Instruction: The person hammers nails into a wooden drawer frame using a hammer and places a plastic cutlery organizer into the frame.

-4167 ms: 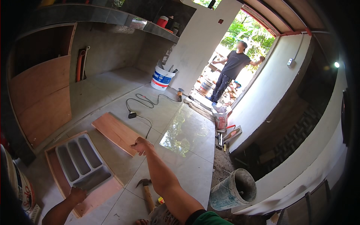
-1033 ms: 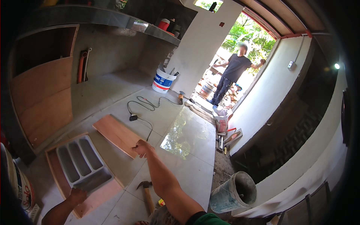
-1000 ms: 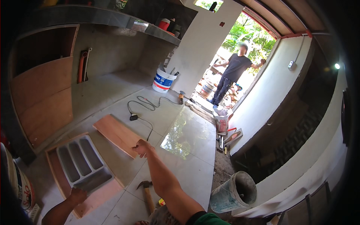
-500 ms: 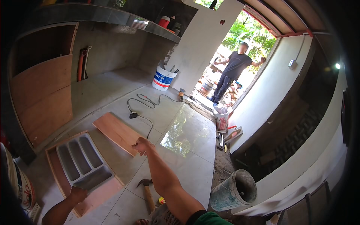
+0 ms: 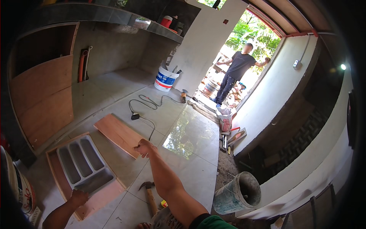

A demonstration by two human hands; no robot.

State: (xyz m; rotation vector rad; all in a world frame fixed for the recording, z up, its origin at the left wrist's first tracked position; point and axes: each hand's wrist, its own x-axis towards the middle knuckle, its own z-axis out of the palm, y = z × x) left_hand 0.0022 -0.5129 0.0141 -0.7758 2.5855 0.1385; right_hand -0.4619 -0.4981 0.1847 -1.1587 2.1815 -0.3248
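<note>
A grey cutlery tray (image 5: 84,178) with several long compartments lies inside a shallow wooden drawer frame (image 5: 100,196) on the floor. My left hand (image 5: 79,197) is closed on the tray's near rim; its fingertips are partly hidden. To the right of the tray, a flat wooden board (image 5: 116,133) lies slanted on the tiles. My right hand (image 5: 145,149) grips the board's near right end, thumb and fingers pressed around the edge. Below my right forearm a claw hammer (image 5: 151,196) rests on the floor, partly hidden, beside a small yellow-and-red item (image 5: 164,203).
A corded power tool (image 5: 184,96) and its black cable (image 5: 152,107) lie ahead. Around me are a white-blue bucket (image 5: 166,79), a dirty bucket (image 5: 238,194), a sack (image 5: 225,117) and trowels (image 5: 237,136). Another person (image 5: 237,70) stands in the doorway.
</note>
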